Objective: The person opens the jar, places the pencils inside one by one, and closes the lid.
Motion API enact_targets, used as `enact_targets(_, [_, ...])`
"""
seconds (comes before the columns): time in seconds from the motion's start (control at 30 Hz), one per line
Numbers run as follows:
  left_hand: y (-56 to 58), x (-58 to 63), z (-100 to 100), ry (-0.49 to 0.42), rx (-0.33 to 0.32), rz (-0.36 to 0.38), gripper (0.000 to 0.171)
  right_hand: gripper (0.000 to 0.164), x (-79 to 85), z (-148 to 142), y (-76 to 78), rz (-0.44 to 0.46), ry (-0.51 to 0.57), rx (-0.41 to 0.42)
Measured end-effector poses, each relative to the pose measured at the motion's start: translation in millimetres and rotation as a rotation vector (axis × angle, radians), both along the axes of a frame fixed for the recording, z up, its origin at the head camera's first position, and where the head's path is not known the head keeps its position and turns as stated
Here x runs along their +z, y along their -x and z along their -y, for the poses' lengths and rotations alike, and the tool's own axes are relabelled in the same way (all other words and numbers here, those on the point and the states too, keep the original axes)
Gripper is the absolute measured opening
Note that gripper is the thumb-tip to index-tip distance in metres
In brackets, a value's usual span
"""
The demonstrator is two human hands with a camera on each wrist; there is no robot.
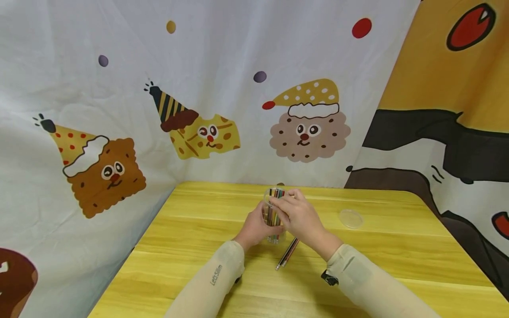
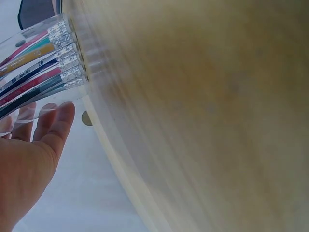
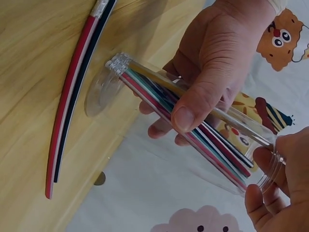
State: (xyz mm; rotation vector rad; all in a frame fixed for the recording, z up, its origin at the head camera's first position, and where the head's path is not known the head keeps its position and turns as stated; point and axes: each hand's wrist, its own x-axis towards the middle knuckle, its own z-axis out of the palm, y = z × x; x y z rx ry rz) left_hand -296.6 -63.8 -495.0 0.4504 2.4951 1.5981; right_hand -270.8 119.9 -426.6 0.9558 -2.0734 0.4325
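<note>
A clear plastic pencil tube stands over the table, filled with several coloured pencils whose silvery ends point down. My left hand grips the tube around its side, thumb across the front, as the right wrist view shows. At the tube's open mouth is my right hand, its curled fingers holding the rim. Two pencils, one red and one dark, lie side by side on the table near the tube's base. In the left wrist view the left hand is partly cut off.
A round clear lid lies on the yellow wood-grain table, right of the hands. Behind the table hangs a white cloth with cartoon food prints.
</note>
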Motion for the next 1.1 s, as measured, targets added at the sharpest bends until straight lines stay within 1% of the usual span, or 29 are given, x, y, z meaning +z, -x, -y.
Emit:
enact_targets(0.1, [0.1,-0.1,0,0.016,-0.001,-0.014,0.068,0.045,-0.6,1,-0.5,-0.064,-0.061,-0.027])
enact_targets(0.2, [0.1,-0.6,-1,0.029,0.005,-0.034,0.071,0.05,-1.3,3,-2.5,-0.099,-0.121,-0.056])
enact_targets(0.3, [0.2,-1.3,-2,0.031,0.014,-0.045,0.07,0.054,-2.7,3,-5.2,-0.096,-0.157,-0.071])
enact_targets(0.4, [0.1,-2.1,-2,0.027,0.013,-0.044,0.063,0.052,-2.6,1,-9.1,-0.053,-0.155,-0.106])
enact_targets(0.5, [-0.4,-2.0,-2,0.015,0.003,-0.033,0.059,0.051,0.2,-3,-11.2,0.033,-0.13,-0.173])
enact_targets(0.6, [-1.5,-0.8,-1,-0.004,-0.007,-0.021,0.057,0.056,4.7,-8,-11.8,0.155,-0.12,-0.24])
enact_targets(0.67, [-2.0,-1.0,0,-0.004,-0.008,-0.015,0.056,0.063,7.3,-11,-12.0,0.256,-0.115,-0.259])
enact_targets(0.77, [-2.3,-1.1,0,-0.004,-0.009,-0.007,0.056,0.071,11.1,-15,-13.5,0.421,-0.082,-0.244])
enact_targets(0.83, [-1.8,-1.3,-1,-0.004,-0.009,-0.006,0.06,0.073,13.6,-19,-13.7,0.533,-0.011,-0.224])
enact_targets(0.93, [-0.4,-1.5,-3,-0.008,0.001,-0.009,0.071,0.071,16.6,-29,-8.2,0.668,0.146,-0.198])
enact_targets(1.0, [0.9,-1.5,-4,-0.002,0.012,-0.016,0.078,0.066,16.2,-39,0.3,0.724,0.244,-0.198])
enact_targets(1.03, [1.3,-1.4,-4,0.001,0.017,-0.018,0.08,0.062,14.5,-45,5.1,0.744,0.277,-0.204])
enact_targets(1.1, [1.8,-1.8,-3,0.007,0.023,-0.018,0.082,0.055,7.8,-57,14.5,0.781,0.299,-0.221])
